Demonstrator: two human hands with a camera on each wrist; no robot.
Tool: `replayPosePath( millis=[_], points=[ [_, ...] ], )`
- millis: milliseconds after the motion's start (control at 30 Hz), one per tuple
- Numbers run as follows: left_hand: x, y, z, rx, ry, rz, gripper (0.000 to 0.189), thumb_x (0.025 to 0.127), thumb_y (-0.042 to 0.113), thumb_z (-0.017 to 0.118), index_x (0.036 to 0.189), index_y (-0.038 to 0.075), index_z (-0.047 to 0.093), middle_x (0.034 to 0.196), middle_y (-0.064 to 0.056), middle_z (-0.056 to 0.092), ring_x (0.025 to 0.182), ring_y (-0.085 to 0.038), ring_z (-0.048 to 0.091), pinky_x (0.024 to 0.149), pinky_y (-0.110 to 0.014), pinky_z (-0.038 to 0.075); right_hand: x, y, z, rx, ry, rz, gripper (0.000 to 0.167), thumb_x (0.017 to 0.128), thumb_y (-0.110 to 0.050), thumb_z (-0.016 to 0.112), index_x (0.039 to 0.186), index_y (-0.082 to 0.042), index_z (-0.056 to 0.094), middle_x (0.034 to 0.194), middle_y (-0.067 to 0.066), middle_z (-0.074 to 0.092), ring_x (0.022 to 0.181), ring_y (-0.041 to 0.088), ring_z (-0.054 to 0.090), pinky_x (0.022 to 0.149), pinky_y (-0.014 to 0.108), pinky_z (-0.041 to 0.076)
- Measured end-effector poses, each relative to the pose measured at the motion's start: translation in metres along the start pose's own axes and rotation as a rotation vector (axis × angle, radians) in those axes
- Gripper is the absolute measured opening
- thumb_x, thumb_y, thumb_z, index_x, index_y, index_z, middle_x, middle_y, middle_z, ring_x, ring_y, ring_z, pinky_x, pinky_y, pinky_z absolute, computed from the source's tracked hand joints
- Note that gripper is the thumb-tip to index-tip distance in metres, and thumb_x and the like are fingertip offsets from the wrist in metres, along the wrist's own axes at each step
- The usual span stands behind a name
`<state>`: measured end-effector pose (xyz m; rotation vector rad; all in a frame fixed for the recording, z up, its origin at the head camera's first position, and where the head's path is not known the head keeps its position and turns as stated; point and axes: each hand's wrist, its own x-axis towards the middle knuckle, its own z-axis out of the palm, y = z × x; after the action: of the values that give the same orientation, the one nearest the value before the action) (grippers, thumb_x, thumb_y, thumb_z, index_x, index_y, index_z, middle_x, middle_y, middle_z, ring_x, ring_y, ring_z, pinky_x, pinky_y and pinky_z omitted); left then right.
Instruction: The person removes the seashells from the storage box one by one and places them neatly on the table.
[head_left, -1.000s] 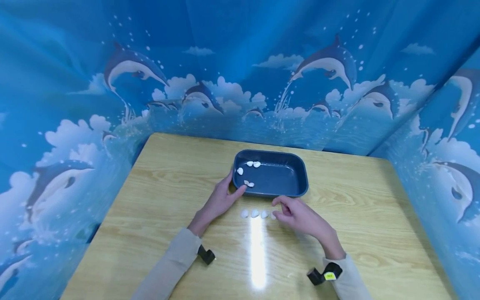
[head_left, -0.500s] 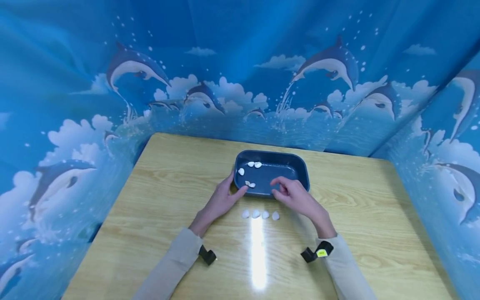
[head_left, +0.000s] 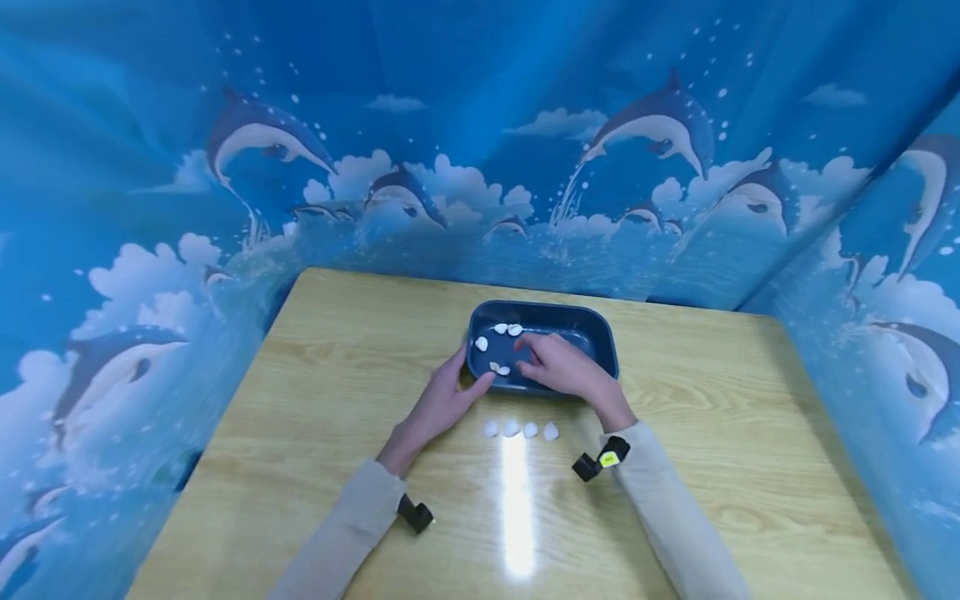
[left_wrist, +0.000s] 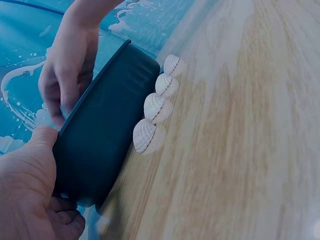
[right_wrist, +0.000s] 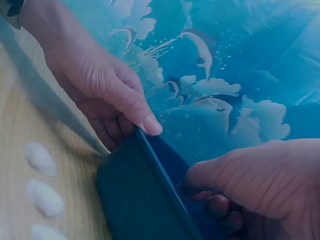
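Note:
A dark blue rectangular tub (head_left: pixel 609 358) with rounded corners stands toward the back of the table. Several white seashells lie inside, among them one by the left wall (head_left: pixel 482 343) and a back pair (head_left: pixel 514 330). My left hand (head_left: pixel 442 400) holds the tub's near left corner, thumb over the rim and fingers around the outside. Inside the tub is my right hand (head_left: pixel 566 367), its bent index finger close to the back pair, thumb apart from it. In the right wrist view, the front wall partly hides those fingers (right_wrist: pixel 220 205). Ribbed shells (left_wrist: pixel 154 107) form a row before the tub.
The wooden table (head_left: pixel 360 333) carries a bright light reflection (head_left: pixel 516 508) in front of the shell row. A blue dolphin-print curtain (head_left: pixel 465 125) hangs behind the table and along both sides.
My right hand leaves the right end of the shell row, where a shell now shows, and moves up and left into the tub. The left hand stays on the corner.

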<state>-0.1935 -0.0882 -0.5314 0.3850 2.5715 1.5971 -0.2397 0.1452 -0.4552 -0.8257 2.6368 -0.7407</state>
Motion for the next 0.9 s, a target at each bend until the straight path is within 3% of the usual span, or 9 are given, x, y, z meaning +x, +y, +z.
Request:
replayPosePath(
  millis=[267,433,600,733,900],
  points=[
    [0.000,-0.002,0.001,-0.024,-0.012,0.050,0.077,0.107,0.036,0.062,0.168,0.016,0.021,0.170,-0.008,0.031,0.155,-0.021,0.031,0.126,-0.045,0.029,0.035,-0.006,0.007,-0.032,-0.037,-0.053,0.038,0.104,-0.014,0.064,0.138,0.002,0.061,0.069,-0.002,0.059,0.055,0.010,0.052,0.051,0.025,0.043],
    [0.000,-0.002,0.000,-0.039,-0.017,0.047,0.075,0.107,0.036,0.062,0.168,0.018,0.022,0.170,-0.006,0.031,0.155,-0.019,0.030,0.126,-0.044,0.029,0.052,-0.006,0.015,-0.062,-0.063,-0.056,0.042,0.104,-0.011,0.062,0.143,0.005,0.056,0.090,0.004,0.071,0.066,0.010,0.061,0.062,0.027,0.052],
    [-0.002,0.000,0.000,-0.022,-0.016,0.027,0.076,0.107,0.037,0.061,0.168,0.019,0.021,0.170,-0.006,0.030,0.155,-0.017,0.029,0.126,-0.042,0.029,0.060,-0.002,0.024,-0.087,-0.100,-0.017,0.044,0.106,-0.012,0.058,0.147,0.002,0.051,0.097,0.006,0.069,0.076,0.014,0.062,0.070,0.031,0.053],
    [-0.002,0.000,0.001,-0.016,-0.014,0.025,0.076,0.107,0.037,0.061,0.168,0.018,0.021,0.170,-0.007,0.030,0.155,-0.018,0.029,0.126,-0.041,0.029,0.064,-0.001,0.028,-0.113,-0.088,-0.007,0.040,0.106,-0.014,0.059,0.143,0.000,0.055,0.090,0.003,0.067,0.073,0.015,0.061,0.066,0.031,0.053],
    [-0.001,0.000,0.001,-0.016,-0.011,0.027,0.077,0.107,0.036,0.062,0.168,0.019,0.020,0.170,-0.006,0.030,0.155,-0.016,0.029,0.126,-0.039,0.028,0.069,0.002,0.032,-0.119,-0.065,-0.030,0.034,0.106,-0.014,0.060,0.136,0.000,0.060,0.096,0.007,0.070,0.072,0.014,0.061,0.064,0.031,0.053]
  ],
)
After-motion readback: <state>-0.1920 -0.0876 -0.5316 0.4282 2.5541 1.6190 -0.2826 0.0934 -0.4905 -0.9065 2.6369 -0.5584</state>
